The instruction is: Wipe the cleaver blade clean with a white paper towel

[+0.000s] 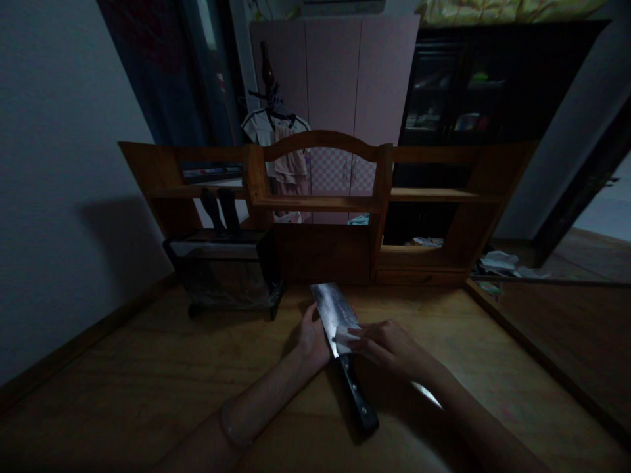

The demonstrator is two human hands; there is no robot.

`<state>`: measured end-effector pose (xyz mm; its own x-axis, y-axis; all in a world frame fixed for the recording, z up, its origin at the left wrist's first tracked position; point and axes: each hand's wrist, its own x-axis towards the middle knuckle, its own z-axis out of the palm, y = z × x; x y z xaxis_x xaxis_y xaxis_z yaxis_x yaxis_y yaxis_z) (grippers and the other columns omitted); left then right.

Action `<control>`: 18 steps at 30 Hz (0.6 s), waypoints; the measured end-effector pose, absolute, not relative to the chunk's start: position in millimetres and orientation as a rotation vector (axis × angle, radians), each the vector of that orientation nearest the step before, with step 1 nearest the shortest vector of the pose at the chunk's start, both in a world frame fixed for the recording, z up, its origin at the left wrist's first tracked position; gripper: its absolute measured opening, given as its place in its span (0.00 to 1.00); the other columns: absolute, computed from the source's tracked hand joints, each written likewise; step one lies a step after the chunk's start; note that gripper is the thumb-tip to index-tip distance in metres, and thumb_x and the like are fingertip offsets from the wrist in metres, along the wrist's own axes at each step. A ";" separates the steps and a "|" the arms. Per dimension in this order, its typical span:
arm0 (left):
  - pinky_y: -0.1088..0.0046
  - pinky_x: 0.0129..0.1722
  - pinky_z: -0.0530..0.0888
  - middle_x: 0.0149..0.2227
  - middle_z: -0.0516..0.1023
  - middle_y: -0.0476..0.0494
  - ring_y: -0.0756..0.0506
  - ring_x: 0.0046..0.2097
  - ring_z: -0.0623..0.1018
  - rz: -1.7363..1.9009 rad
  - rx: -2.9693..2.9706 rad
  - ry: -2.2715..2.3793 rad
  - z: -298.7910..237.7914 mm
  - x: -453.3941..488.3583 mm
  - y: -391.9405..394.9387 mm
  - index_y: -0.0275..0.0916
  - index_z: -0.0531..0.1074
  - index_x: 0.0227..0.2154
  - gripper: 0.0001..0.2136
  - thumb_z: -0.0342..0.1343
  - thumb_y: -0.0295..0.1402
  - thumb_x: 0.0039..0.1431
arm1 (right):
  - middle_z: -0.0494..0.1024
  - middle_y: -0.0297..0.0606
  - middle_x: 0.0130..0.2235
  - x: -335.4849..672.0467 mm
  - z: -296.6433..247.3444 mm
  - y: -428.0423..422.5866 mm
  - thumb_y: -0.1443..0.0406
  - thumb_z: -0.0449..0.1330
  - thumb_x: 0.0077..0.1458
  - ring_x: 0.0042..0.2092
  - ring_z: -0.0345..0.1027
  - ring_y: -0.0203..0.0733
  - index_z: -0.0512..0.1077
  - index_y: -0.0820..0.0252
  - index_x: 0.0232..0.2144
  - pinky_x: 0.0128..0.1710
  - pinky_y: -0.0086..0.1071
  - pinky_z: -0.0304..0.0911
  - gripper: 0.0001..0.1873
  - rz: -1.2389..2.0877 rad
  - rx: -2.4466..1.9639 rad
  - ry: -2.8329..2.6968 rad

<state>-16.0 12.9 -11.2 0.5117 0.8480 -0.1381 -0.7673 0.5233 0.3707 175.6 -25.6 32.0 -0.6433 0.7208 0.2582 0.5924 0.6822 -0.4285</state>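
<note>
A cleaver (331, 303) with a broad shiny blade and a black riveted handle lies slanted over the wooden table, its handle toward me. My left hand (313, 338) supports the blade from below and the left side; most of its fingers are hidden under the metal. Pressed on the blade near the handle is a folded white cloth or tissue (346, 339), pinched in the fingers of my right hand (384, 345). Partly hidden by my right forearm, a shiny strip (426, 394) shows on the table; I cannot tell what it is.
A knife block (224, 276) with two dark-handled knives (220, 209) stands at the left back of the table (236, 401). Behind it rises a wooden shelf unit (320, 253). A wall (64, 197) bounds the left side, and the table's raised edge (532, 355) runs along the right.
</note>
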 end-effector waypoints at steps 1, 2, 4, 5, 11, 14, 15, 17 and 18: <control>0.58 0.50 0.68 0.40 0.76 0.31 0.36 0.45 0.76 0.993 0.266 0.317 -10.6 -16.0 12.4 0.29 0.72 0.41 0.24 0.45 0.47 0.59 | 0.79 0.41 0.34 178.7 32.2 -24.1 0.63 0.46 0.66 0.36 0.72 0.43 0.78 0.61 0.37 0.38 0.30 0.62 0.20 0.390 -1.044 -2.500; 0.58 0.51 0.68 0.40 0.76 0.31 0.36 0.45 0.76 0.999 0.255 0.318 -10.0 -16.0 12.1 0.29 0.72 0.41 0.23 0.46 0.47 0.59 | 0.79 0.41 0.33 181.4 32.6 -22.8 0.63 0.47 0.66 0.36 0.72 0.43 0.78 0.61 0.37 0.38 0.30 0.62 0.20 0.355 -1.064 -2.511; 0.59 0.51 0.67 0.41 0.76 0.31 0.37 0.44 0.76 1.002 0.237 0.332 -9.2 -15.9 11.6 0.28 0.72 0.42 0.23 0.46 0.46 0.59 | 0.79 0.41 0.33 184.4 33.6 -20.9 0.64 0.47 0.66 0.37 0.72 0.44 0.78 0.60 0.37 0.39 0.31 0.61 0.19 0.287 -1.107 -2.518; 0.60 0.51 0.67 0.41 0.76 0.31 0.37 0.44 0.76 0.999 0.236 0.335 -8.9 -16.0 11.3 0.28 0.72 0.42 0.24 0.46 0.46 0.59 | 0.79 0.41 0.34 184.6 34.0 -20.4 0.63 0.46 0.66 0.38 0.73 0.44 0.78 0.59 0.37 0.39 0.32 0.61 0.20 0.258 -1.124 -2.515; 0.61 0.48 0.70 0.40 0.77 0.31 0.38 0.43 0.76 0.991 0.280 0.345 -9.8 -16.4 11.3 0.28 0.72 0.41 0.23 0.45 0.47 0.59 | 0.78 0.43 0.43 170.2 31.5 -25.3 0.61 0.44 0.67 0.47 0.71 0.47 0.75 0.59 0.44 0.47 0.36 0.62 0.20 0.277 -1.083 -2.497; 0.61 0.46 0.71 0.39 0.77 0.31 0.37 0.42 0.77 0.999 0.293 0.397 -15.4 -16.3 14.6 0.29 0.72 0.39 0.23 0.46 0.48 0.59 | 0.75 0.43 0.50 161.3 32.0 -31.9 0.62 0.42 0.68 0.51 0.68 0.47 0.73 0.59 0.47 0.52 0.37 0.60 0.21 0.364 -0.975 -2.491; 0.60 0.46 0.71 0.38 0.77 0.31 0.37 0.42 0.77 0.995 0.298 0.410 -17.7 -16.3 16.1 0.29 0.73 0.39 0.24 0.46 0.48 0.58 | 0.73 0.42 0.51 159.1 32.6 -34.0 0.62 0.41 0.68 0.52 0.67 0.46 0.73 0.59 0.47 0.53 0.37 0.59 0.21 0.393 -0.937 -2.488; 0.60 0.45 0.71 0.37 0.77 0.32 0.36 0.43 0.77 0.988 0.302 0.428 -21.7 -15.9 18.8 0.30 0.73 0.39 0.24 0.47 0.49 0.58 | 0.73 0.42 0.52 156.3 33.8 -36.9 0.62 0.41 0.68 0.53 0.66 0.46 0.73 0.59 0.47 0.55 0.37 0.58 0.21 0.440 -0.873 -2.487; 0.60 0.45 0.71 0.37 0.77 0.32 0.36 0.43 0.77 0.983 0.303 0.433 -22.7 -15.7 19.7 0.30 0.73 0.40 0.25 0.46 0.50 0.58 | 0.73 0.42 0.51 155.7 34.1 -37.5 0.62 0.41 0.68 0.52 0.67 0.46 0.73 0.59 0.47 0.54 0.37 0.58 0.21 0.458 -0.854 -2.488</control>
<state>-15.7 19.7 -22.7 0.4806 0.8504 -0.2141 -0.7323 0.5235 0.4356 155.7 -37.5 34.1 -0.6975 0.6413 0.3198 0.4854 0.7511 -0.4474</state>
